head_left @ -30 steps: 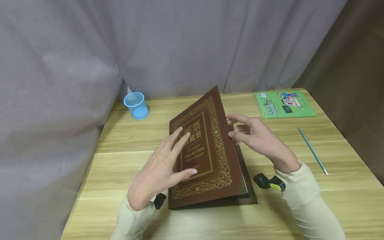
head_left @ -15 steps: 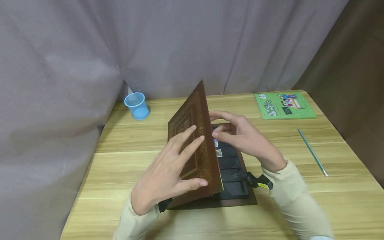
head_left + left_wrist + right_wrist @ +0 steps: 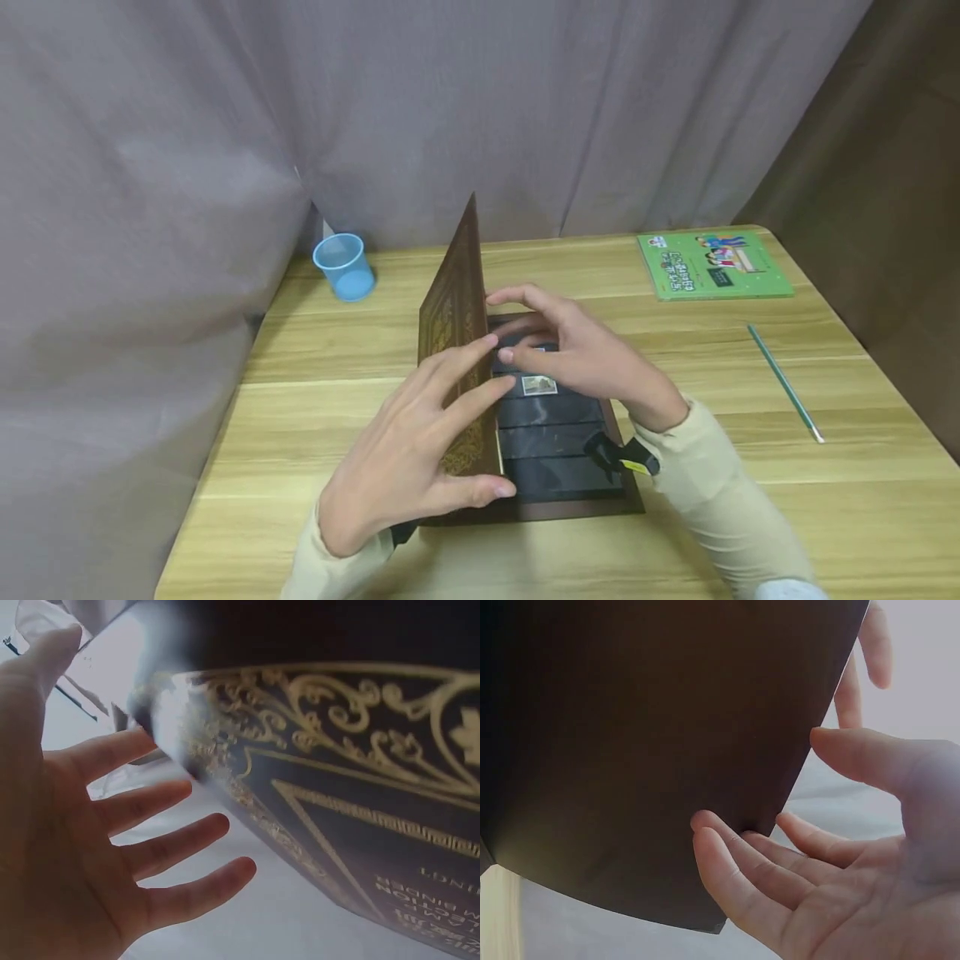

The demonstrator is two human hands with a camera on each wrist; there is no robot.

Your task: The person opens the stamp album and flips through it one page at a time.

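Observation:
A brown stamp album lies mid-table with its gold-patterned front cover (image 3: 456, 333) raised almost upright. My left hand (image 3: 420, 450) spreads straight fingers against the cover's outer face, thumb near its lower edge; the left wrist view shows the same hand (image 3: 90, 847) beside the ornate cover (image 3: 360, 810). My right hand (image 3: 570, 354) reaches under the cover, fingertips touching its plain inner side (image 3: 652, 750), the hand (image 3: 832, 877) relaxed. Beneath lies a black stock page (image 3: 558, 467) with a small stamp (image 3: 539, 385).
A blue mesh cup (image 3: 343, 266) stands at the back left by the grey curtain. A green booklet (image 3: 712, 263) lies at the back right, and a green pencil (image 3: 784, 382) lies right of the album. The wooden table (image 3: 300, 400) ends near me.
The cover has swung from nearly flat up to almost vertical, uncovering the black page and stamp. Both hands followed it leftward, the right pushing from inside.

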